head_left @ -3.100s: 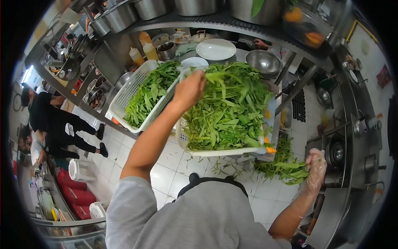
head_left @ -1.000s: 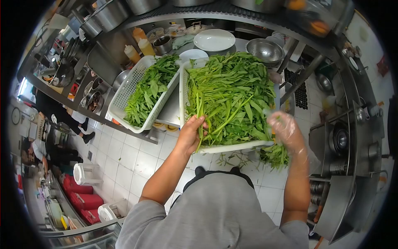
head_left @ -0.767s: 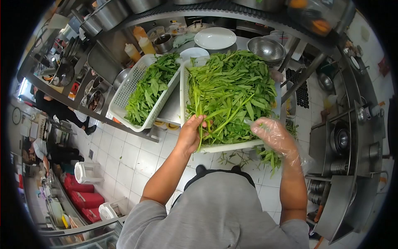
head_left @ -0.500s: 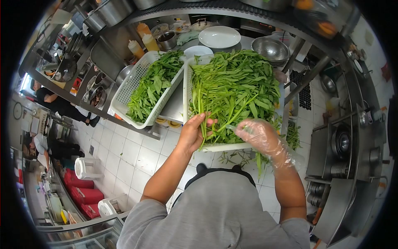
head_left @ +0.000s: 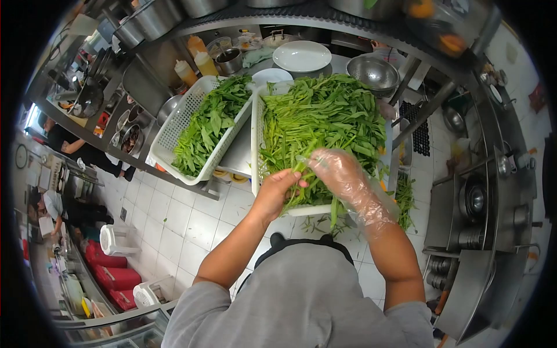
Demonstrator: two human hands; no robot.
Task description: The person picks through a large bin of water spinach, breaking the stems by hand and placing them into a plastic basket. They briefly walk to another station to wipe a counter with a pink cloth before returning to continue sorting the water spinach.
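A large white perforated basket [head_left: 256,130] heaped with long-stemmed leafy greens [head_left: 336,110] stands right in front of me. Over its near edge, my bare left hand [head_left: 278,188] is closed around green stems [head_left: 297,166]. My right hand [head_left: 337,172], in a clear plastic glove, is close beside it, its fingers curled on the same stems. The right fingertips are partly hidden by the glove and leaves. To the left, a second white basket [head_left: 166,139] holds more of the greens [head_left: 212,124], tilted beside the first.
Behind the baskets are a white oval plate [head_left: 301,56], a steel colander [head_left: 373,74] and sauce bottles [head_left: 185,73]. A metal shelf with pots [head_left: 156,20] overhangs the counter. Fallen greens [head_left: 404,194] lie low on the right. Two people [head_left: 72,142] stand at far left near white stools [head_left: 116,240].
My right hand has moved left and up, to the left hand. The long stem that stretched between the hands is now gathered where they meet. The view has shifted slightly.
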